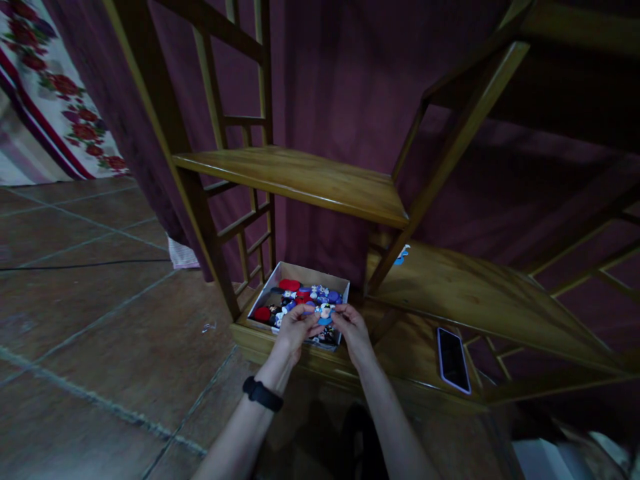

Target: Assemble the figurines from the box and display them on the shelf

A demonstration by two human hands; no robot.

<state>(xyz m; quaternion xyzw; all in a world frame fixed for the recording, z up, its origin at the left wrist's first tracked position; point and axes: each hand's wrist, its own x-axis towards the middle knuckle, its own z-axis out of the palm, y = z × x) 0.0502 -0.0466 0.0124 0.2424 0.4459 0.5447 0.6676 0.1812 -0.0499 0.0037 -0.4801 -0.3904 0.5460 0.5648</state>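
1. Figure: between the hands, over the near right part of the box; its blue part faces near. It is too small to tell its long axis.
2. Left hand: fingertips pinched on the figure's left side.
3. Right hand: fingertips pinched on its right side.
4. A blue piece sits on the right shelf, far and right of both hands; the right hand is nearer.

I note a phone lying flat to my right, screen dark. Maroon curtain ahead. Left of me: floral fabric, black cable across tiled floor.
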